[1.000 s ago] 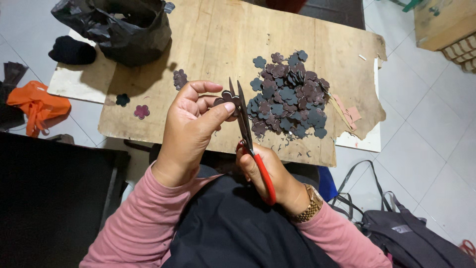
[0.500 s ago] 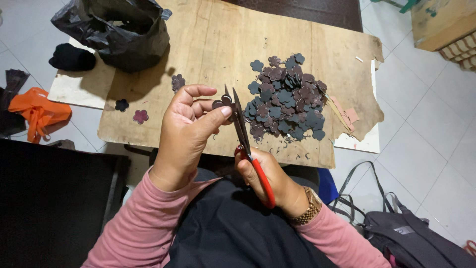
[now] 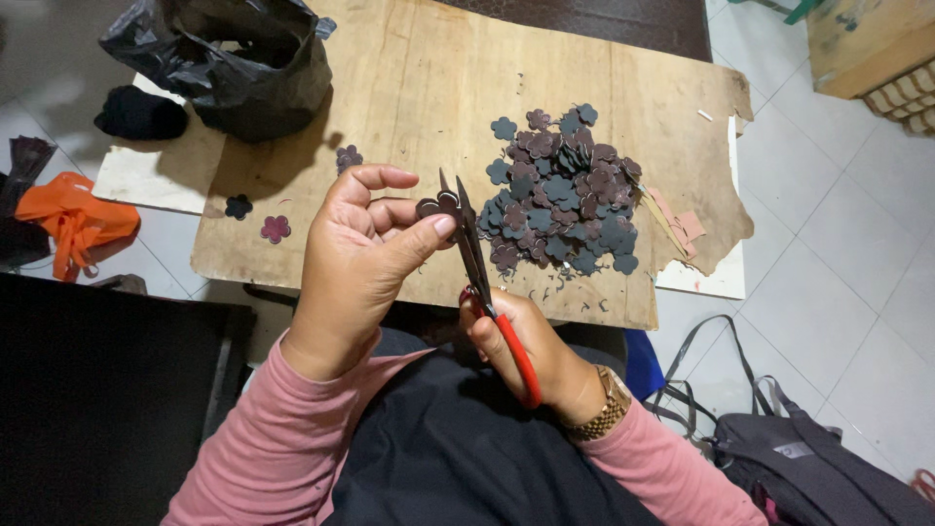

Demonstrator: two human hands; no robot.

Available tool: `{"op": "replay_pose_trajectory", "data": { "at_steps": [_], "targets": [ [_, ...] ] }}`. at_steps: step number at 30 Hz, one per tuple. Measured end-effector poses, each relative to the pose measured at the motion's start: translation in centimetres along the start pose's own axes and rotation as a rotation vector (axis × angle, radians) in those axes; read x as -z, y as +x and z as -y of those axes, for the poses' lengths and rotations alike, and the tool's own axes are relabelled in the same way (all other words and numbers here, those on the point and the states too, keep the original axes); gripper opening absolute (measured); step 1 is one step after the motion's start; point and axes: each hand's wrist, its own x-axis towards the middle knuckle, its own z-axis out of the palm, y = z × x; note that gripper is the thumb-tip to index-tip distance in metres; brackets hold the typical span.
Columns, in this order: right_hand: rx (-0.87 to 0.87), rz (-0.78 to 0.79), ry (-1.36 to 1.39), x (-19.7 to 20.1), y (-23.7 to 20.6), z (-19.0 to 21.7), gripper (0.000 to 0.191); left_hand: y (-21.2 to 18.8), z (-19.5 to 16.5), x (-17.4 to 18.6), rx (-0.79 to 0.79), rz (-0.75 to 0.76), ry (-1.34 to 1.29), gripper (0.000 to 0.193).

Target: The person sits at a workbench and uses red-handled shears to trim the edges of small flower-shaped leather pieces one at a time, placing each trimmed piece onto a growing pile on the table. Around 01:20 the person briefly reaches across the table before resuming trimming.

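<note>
Little has moved since 0.5 seconds ago: both hands sit slightly lower over the lap. Left hand (image 3: 355, 248) pinches a dark flower-shaped piece (image 3: 435, 206) between thumb and fingertips; right hand (image 3: 531, 346) is clamped on red-handled scissors (image 3: 482, 278), blades pointing up-left, tips touching the piece. The pile of cut pieces (image 3: 560, 200) lies beyond on the wooden surface (image 3: 409, 78).

Dull metal blades and glossy red plastic handles are seen on the scissors (image 3: 477, 263), matt leather-like cutouts (image 3: 560, 190) on a rough wooden board (image 3: 419, 88).
</note>
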Motion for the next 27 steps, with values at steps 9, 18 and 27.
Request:
{"op": "replay_pose_trajectory", "data": {
  "at_steps": [9, 18, 27],
  "targets": [
    [0.065, 0.010, -0.041, 0.2, 0.2, 0.9, 0.066, -0.2, 0.2, -0.4, 0.011, 0.032, 0.017, 0.042],
    [0.072, -0.011, -0.058, 0.5, 0.2, 0.3, 0.059, -0.2, 0.4, -0.5, -0.008, 0.017, 0.029, 0.041],
    [0.032, -0.026, -0.041, 0.5, 0.2, -0.2, 0.057, 0.0, 0.6, -0.3, 0.019, 0.023, 0.007, 0.039]
  ]
}}
